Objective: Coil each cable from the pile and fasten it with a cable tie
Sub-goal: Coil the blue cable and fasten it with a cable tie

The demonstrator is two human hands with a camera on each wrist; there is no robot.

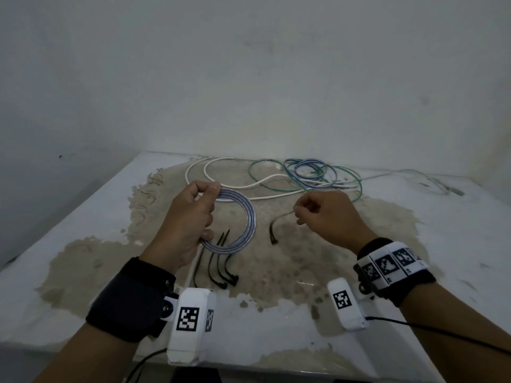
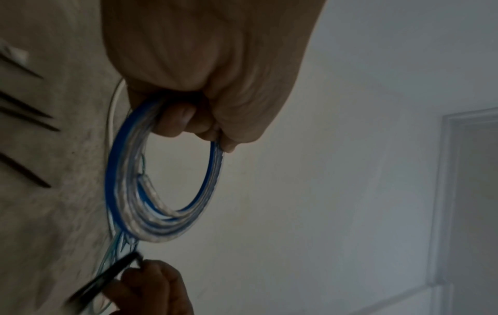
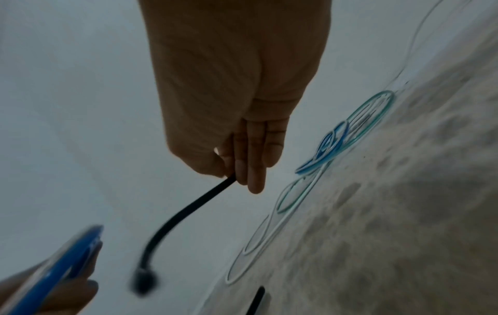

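My left hand [image 1: 190, 214] grips a coiled blue-and-clear cable [image 1: 246, 217] above the table; its thumb and fingers curl round the left side of the coil [image 2: 161, 185]. To the right, my right hand [image 1: 320, 210] pinches the tail of a black cable tie [image 1: 276, 225], whose head hangs down just above the table [image 3: 177, 217]. Several more black cable ties [image 1: 221, 264] lie on the table below the coil. The pile of loose white, green and blue cables [image 1: 298, 175] lies at the back of the table.
The table [image 1: 414, 258] is white with a large worn brown patch in the middle. A white wall [image 1: 249, 78] rises right behind it. A thin pale wire [image 1: 409, 175] trails off to the back right. Black leads run from both wrist cameras.
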